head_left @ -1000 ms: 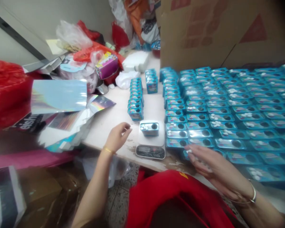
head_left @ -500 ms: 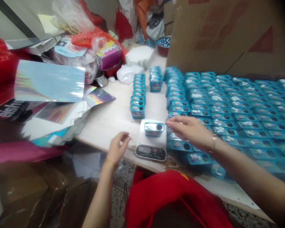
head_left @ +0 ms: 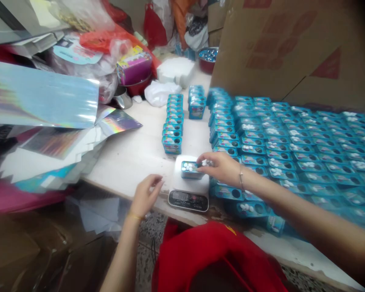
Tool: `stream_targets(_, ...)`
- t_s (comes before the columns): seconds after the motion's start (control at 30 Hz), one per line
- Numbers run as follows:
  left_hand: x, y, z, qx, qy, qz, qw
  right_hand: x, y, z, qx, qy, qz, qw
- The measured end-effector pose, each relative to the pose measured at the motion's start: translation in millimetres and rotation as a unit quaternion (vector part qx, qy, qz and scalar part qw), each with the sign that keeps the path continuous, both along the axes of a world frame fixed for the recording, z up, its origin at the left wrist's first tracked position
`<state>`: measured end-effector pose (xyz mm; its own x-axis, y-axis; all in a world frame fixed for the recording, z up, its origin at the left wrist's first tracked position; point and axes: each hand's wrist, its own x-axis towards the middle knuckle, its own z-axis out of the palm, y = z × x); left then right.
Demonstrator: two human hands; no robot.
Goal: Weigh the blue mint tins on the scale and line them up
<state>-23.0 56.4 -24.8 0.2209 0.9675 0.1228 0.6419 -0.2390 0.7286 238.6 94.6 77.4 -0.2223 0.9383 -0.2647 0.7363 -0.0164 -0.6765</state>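
Tablets point(head_left: 207, 163), small and white, sit in our right hand point(head_left: 221, 167), which has moved in from the tin rows point(head_left: 254, 150) to the single tin point(head_left: 190, 174) on the scale point(head_left: 188, 200), centring work there; blur hides whether they touch. Our left hand point(head_left: 144, 195) hangs half-curled, empty.

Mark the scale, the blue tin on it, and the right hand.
Scale point(head_left: 190, 186), head view: bare white platform.
Blue tin point(head_left: 190, 175), head view: front wall.
Right hand point(head_left: 223, 165), head view: back of hand.
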Motion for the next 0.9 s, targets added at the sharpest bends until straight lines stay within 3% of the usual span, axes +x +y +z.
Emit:
stream_targets(0.23, 5.1, 2.2, -0.9, 0.001, -0.007, -0.004, 1.000, -0.7, 2.9, 2.3, 0.023, -0.007, 0.000, 1.000)
stream_targets(0.33, 6.1, 0.6, 1.2, 0.008, -0.017, 0.006, 1.000, 6.1, -3.5, 5.5, -0.036, 0.105, -0.055, 0.992)
stream_targets(0.43, 7.3, -1.6, 3.8, 0.038, -0.036, 0.035, 0.998, 16.4, -17.6, 3.9, -0.174, 0.321, -0.134, 0.921)
stream_targets(0.5, 9.0, -2.6, 5.9, 0.062, -0.044, 0.049, 0.996, 23.2, -29.3, -0.6, -0.232, 0.407, -0.164, 0.868)
stream_targets(0.6, 13.1, -2.9, 10.8, 0.083, -0.049, 0.045, 0.994, 29.6, -43.5, -7.4, -0.258, 0.423, -0.197, 0.846)
stream_targets(0.67, 16.9, -2.4, 15.3, 0.091, -0.052, 0.035, 0.994, 29.6, -46.8, -8.1, -0.243, 0.400, -0.206, 0.859)
stream_targets(0.73, 20.9, -1.7, 20.1, 0.097, -0.053, 0.022, 0.994, 25.9, -43.8, -5.0, -0.211, 0.349, -0.186, 0.894)
stream_targets(0.83, 25.5, -1.5, 25.6, 0.099, -0.044, 0.003, 0.994, 15.8, -30.6, 1.2, -0.098, 0.205, -0.119, 0.966)
stream_targets(0.9, 26.6, -1.9, 27.6, 0.097, -0.037, -0.005, 0.995, 8.9, -20.0, 2.6, -0.015, 0.100, -0.070, 0.992)
